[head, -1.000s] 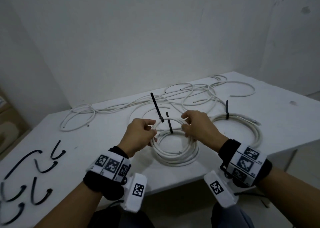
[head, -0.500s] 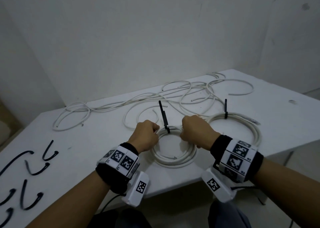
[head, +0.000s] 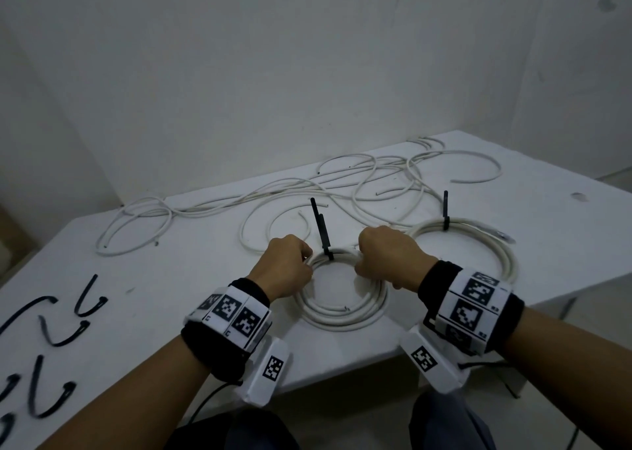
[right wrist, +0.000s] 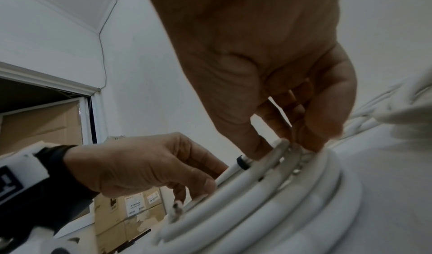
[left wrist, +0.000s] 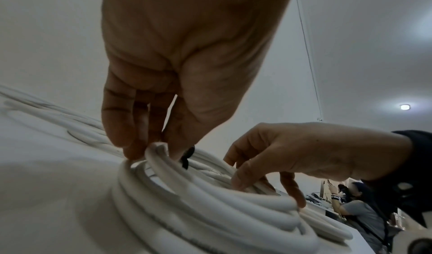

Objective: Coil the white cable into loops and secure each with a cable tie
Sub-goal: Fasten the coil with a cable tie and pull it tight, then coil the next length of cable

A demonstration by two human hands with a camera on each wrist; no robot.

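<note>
A white cable coil (head: pixel 337 314) lies flat on the white table (head: pixel 178 278) in front of me. A black cable tie (head: pixel 323 232) stands up from its far edge. My left hand (head: pixel 285 268) pinches the coil's strands (left wrist: pixel 158 158) on the left of the tie. My right hand (head: pixel 386 256) pinches the strands (right wrist: pixel 287 150) on the tie's right. A second coil (head: pixel 478 244) with its own black tie (head: pixel 445 215) lies to the right.
Loose white cable (head: pixel 307 189) sprawls over the back of the table. Several spare black ties (head: pixel 65 333) lie at the left front. The table's front edge runs just below the coil. A wall rises right behind the table.
The hands lowered the coil flat onto the table and closed in on either side of the tie. The tie's tail now stands more upright.
</note>
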